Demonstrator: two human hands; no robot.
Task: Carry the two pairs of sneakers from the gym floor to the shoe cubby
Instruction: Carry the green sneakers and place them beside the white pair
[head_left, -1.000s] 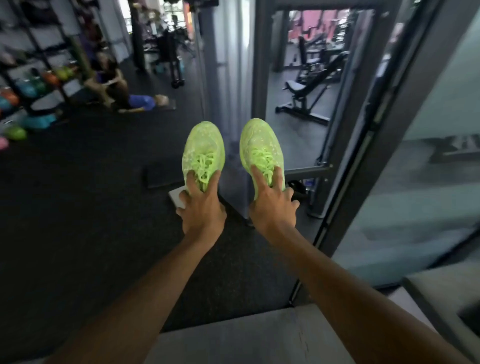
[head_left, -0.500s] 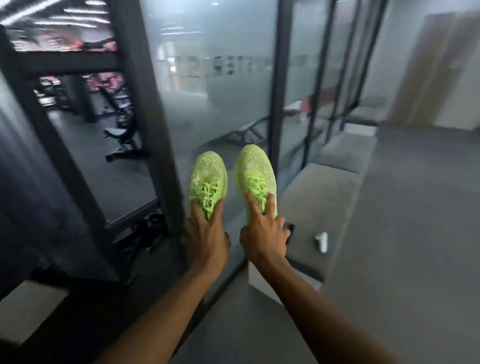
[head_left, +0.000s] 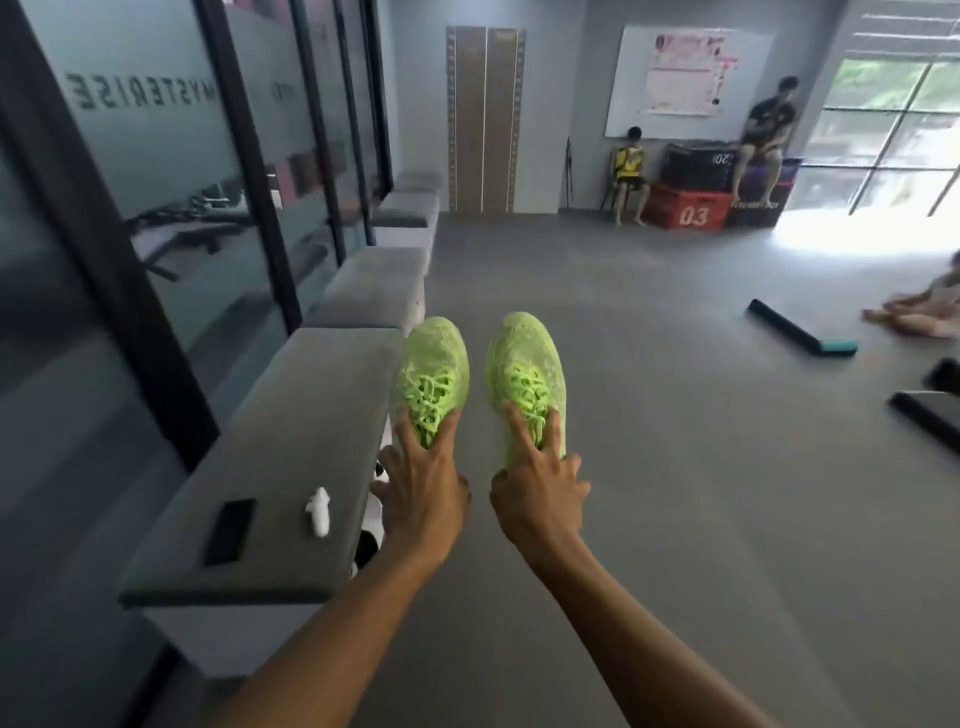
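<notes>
A person's left hand (head_left: 423, 499) and right hand (head_left: 537, 501) each grip one lime sneaker (head_left: 431, 371) at the tongue, held out above the grey floor (head_left: 675, 467) beside a padded bench (head_left: 311, 441); a loose finger hold could drop one, and the view has swung from glass wall to open room.

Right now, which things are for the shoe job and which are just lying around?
For the job:
left sneaker in left hand
right sneaker in right hand

Just lying about:
phone and white object on bench
foam roller on floor
</notes>
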